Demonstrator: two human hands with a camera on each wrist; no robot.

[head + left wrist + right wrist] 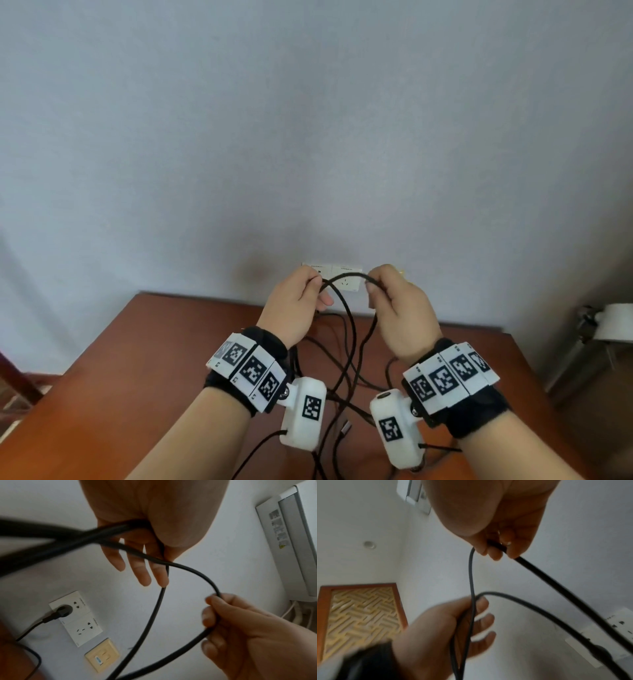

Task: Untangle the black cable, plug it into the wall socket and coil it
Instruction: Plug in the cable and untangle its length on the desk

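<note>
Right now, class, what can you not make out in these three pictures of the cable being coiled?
- Cable's free end: head view, lost in the tangle on the table behind the wrist cameras.
- Plug in the socket: head view, covered by the left hand.
- Right hand's grip: right wrist view, the palm covers the fingers.
- Near cable strands: left wrist view, blurred.

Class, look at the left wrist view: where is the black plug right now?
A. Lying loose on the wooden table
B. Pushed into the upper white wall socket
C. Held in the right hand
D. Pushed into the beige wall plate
B: the black plug sits in the upper white wall socket, while the left hand and right hand hold only loops of the black cable.
</note>
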